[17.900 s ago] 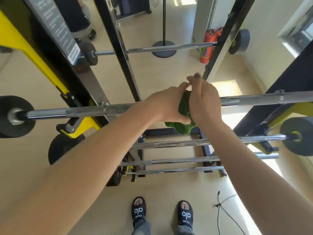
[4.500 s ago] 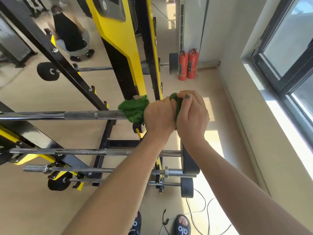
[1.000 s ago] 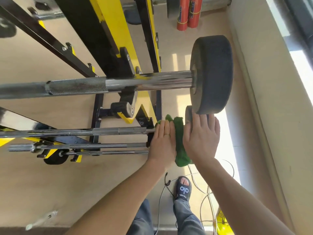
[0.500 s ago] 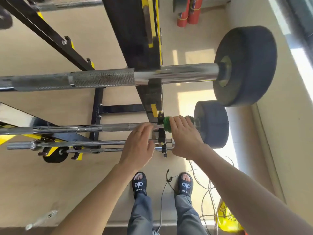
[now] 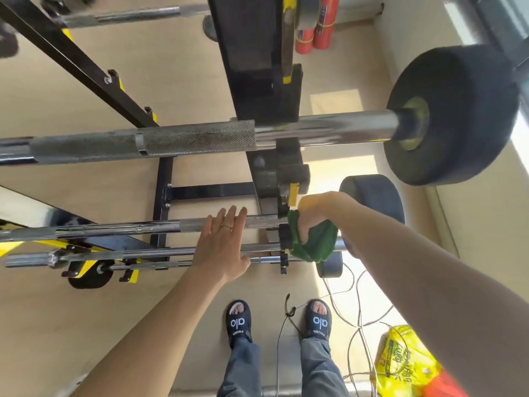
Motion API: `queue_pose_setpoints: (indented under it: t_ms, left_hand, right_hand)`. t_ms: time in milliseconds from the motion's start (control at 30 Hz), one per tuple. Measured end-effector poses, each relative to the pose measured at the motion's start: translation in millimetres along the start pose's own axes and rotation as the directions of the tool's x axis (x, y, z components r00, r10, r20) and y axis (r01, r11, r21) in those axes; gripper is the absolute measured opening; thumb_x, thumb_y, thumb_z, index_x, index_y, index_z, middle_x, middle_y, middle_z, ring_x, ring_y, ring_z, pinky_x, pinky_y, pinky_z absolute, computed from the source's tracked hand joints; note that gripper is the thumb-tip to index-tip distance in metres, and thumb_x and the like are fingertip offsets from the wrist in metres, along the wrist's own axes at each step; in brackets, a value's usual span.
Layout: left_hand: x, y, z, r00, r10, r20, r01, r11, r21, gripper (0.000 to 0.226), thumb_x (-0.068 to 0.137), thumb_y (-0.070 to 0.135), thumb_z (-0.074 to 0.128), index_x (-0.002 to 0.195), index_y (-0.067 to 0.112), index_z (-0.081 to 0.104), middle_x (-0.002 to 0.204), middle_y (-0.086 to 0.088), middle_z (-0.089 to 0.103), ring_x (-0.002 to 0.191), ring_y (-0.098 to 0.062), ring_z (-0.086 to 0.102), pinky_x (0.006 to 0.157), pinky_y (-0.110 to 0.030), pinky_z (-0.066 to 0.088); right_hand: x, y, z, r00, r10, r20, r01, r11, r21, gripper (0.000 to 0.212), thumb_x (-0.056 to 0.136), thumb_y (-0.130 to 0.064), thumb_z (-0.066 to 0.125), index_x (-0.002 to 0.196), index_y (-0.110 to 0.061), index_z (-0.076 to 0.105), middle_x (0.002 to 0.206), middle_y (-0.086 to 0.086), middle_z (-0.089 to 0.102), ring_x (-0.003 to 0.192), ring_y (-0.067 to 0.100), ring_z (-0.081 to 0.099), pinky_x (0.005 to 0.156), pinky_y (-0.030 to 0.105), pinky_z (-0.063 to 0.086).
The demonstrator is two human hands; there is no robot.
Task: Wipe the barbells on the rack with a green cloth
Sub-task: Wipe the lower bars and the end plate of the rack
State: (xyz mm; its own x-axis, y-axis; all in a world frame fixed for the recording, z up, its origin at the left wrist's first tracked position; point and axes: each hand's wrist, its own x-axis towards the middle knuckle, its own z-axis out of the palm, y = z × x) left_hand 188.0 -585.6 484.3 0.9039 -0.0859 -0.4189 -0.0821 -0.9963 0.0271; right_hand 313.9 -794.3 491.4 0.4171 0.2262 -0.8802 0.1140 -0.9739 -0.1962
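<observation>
Gripping the green cloth [image 5: 316,242] in curled fingers, the right hand [image 5: 313,213] holds it beside the rack [image 5: 257,67] upright, against the second barbell [image 5: 128,226]. The left hand [image 5: 221,245], fingers straight and spread, lies flat over that bar. The top barbell [image 5: 200,138] sits above.

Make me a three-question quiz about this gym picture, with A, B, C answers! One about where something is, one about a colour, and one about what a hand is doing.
1. Where is the yellow bag?
A. on the floor by the person's right foot
B. hanging on the top barbell
C. in the left hand

2. What colour is the cloth?
A. red
B. green
C. white

3. What is the left hand doing?
A. squeezing the cloth
B. lifting a black weight
C. spread flat, fingers straight

Answers:
1 A, it lies low at the right, near the sandal.
2 B, it is green in the right hand.
3 C, it holds nothing.
</observation>
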Motion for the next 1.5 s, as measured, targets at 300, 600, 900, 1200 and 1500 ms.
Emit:
queue_pose_setpoints:
  t_ms: [300, 600, 900, 1200, 1500]
  left_hand:
    - [-0.6, -2.4, 4.1, 1.000, 0.027, -0.007, -0.027, 0.999, -0.021, 0.106, 0.086, 0.047, 0.069, 0.157, 0.023, -0.006, 0.167, -0.004, -0.002, 0.153, -0.028, -0.001, 0.124, -0.046, 0.005]
    - [0.6, -3.7, 1.8, 1.000, 0.029, -0.007, -0.029, 0.999, -0.044, 0.105, 0.086, 0.039, 0.071, 0.157, 0.023, -0.005, 0.167, -0.003, -0.002, 0.153, -0.028, -0.002, 0.124, -0.045, 0.001]
    - [1.1, -8.8, 3.2, 0.998, 0.058, 0.009, -0.056, 0.992, -0.116, 0.103, 0.088, 0.034, 0.070, 0.156, 0.026, -0.007, 0.167, -0.001, -0.005, 0.153, -0.026, -0.007, 0.122, -0.043, -0.006]
    - [1.3, -73.2, -1.9, 0.999, -0.012, 0.042, 0.012, 1.000, 0.001, 0.114, 0.086, 0.050, 0.069, 0.155, 0.027, -0.019, 0.166, -0.009, -0.009, 0.152, -0.031, -0.009, 0.122, -0.049, -0.004]
    - [8.5, -91.9, 7.8, 0.996, 0.057, 0.072, -0.053, 0.997, -0.053, 0.097, 0.078, 0.039, 0.073, 0.151, 0.029, 0.010, 0.145, -0.005, 0.032, 0.134, -0.032, 0.032, 0.117, -0.049, 0.013]
  right_hand:
    - [-12.6, 7.7, 90.1, 0.628, -0.175, -0.758, -0.133, 0.936, -0.325, 0.052, 0.070, -0.008, 0.078, 0.112, -0.018, 0.050, 0.103, 0.003, 0.058, 0.093, 0.024, 0.052, 0.091, 0.040, 0.042]
    - [-12.8, -5.8, 17.1, 0.967, 0.021, -0.256, -0.057, 0.989, -0.135, 0.033, 0.078, -0.033, 0.071, 0.106, -0.018, 0.061, 0.082, -0.001, 0.057, 0.079, 0.020, 0.062, 0.076, 0.032, 0.057]
    - [-44.9, -17.0, 54.8, 0.715, 0.104, -0.691, 0.152, 0.942, 0.299, 0.032, 0.078, 0.003, 0.061, 0.102, -0.015, 0.071, 0.088, 0.002, 0.065, 0.083, 0.025, 0.059, 0.068, 0.028, 0.046]
    - [-47.4, -102.8, 100.7, 0.501, 0.603, -0.621, 0.417, 0.461, 0.783, 0.018, 0.082, -0.003, 0.058, 0.094, -0.015, 0.061, 0.087, 0.001, 0.063, 0.082, 0.017, 0.058, 0.066, 0.026, 0.047]
    - [-15.3, -165.2, 100.6, 0.456, 0.653, -0.604, 0.348, 0.494, 0.797, 0.034, 0.078, 0.002, 0.060, 0.110, -0.012, 0.060, 0.105, -0.003, 0.049, 0.099, 0.020, 0.052, 0.089, 0.032, 0.047]
